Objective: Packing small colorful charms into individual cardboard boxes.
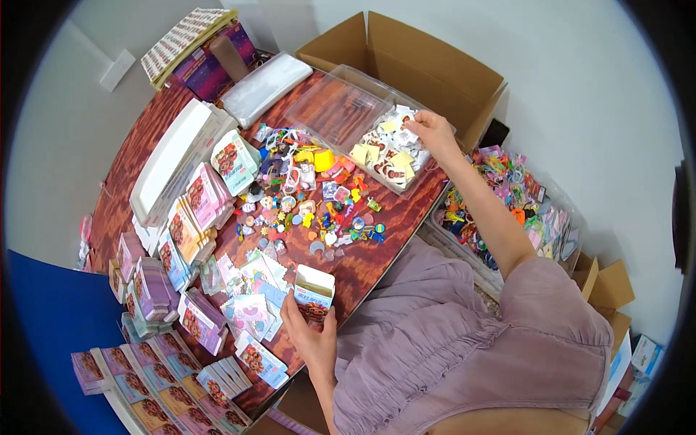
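Observation:
My left hand (312, 339) is wrapped around a small printed carton (314, 290), which stands upright with its top open near the table's front edge. Over a clear plastic tray (415, 190) at the table's far right, my right hand (431, 132) has its fingers pinched together. Small white and yellow paper pieces (391, 154) with brown figures fill that side of the tray. Whatever the right fingertips hold is too small to make out. Colourful small trinkets (312, 192) lie heaped in mid-table, and stamp-edged sticker sheets (250, 308) lie left of the carton.
Flat printed cartons (206, 199) are stacked along the left, with filled display rows (156, 384) at the lower left. Clear bags (265, 88) lie at the back. A cardboard box (428, 69) stands behind the tray. Right of the table is a bin of colourful trinkets (518, 206).

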### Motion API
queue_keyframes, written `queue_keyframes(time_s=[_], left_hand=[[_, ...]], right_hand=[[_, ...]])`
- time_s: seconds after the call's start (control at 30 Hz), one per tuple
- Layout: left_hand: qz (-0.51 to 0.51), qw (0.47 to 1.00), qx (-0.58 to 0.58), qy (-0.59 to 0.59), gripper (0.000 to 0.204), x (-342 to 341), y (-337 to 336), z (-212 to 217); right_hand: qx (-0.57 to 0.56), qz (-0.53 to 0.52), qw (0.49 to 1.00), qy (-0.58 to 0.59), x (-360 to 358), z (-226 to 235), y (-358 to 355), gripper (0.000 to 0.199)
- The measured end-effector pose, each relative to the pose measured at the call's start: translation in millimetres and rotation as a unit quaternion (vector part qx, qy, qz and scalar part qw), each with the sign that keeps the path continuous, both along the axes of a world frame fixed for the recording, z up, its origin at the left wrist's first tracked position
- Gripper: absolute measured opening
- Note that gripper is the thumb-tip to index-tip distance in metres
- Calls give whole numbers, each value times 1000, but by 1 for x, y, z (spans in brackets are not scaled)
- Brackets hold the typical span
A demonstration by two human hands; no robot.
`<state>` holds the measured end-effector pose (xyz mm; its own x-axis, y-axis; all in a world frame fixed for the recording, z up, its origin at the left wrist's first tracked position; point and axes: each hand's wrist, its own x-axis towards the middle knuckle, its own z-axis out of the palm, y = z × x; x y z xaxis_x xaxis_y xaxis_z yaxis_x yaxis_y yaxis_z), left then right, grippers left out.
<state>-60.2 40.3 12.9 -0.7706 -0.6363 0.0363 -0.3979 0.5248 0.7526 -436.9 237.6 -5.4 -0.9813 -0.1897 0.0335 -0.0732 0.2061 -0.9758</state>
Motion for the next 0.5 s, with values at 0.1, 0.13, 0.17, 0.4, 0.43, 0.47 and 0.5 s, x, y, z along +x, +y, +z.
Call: queue_keyframes(time_s=[0.1, 0.13, 0.17, 0.4, 0.43, 0.47, 0.5], left_hand=[[1, 1000, 8, -1, 75, 3, 1, 2], [7, 1000, 26, 1, 75, 3, 1, 4], [9, 1000, 27, 1, 75, 4, 1, 2], [15, 1000, 24, 0, 75, 7, -1, -3], [16, 999, 33, 2, 75, 7, -2, -4], [12, 1000, 26, -2, 75, 6, -1, -2], [14, 1000, 27, -3, 75, 7, -2, -1]], right_hand=[[3, 20, 1000, 4, 0, 2, 2, 17], [124, -5, 974, 191, 4, 10, 1, 15], [237, -30, 898, 370, 6, 16, 0, 13], [168, -12, 932, 320, 9, 29, -5, 8], [227, -19, 915, 332, 5, 27, -4, 9], [285, -27, 895, 343, 3, 25, -4, 10], [286, -24, 895, 342, 5, 23, -4, 10]])
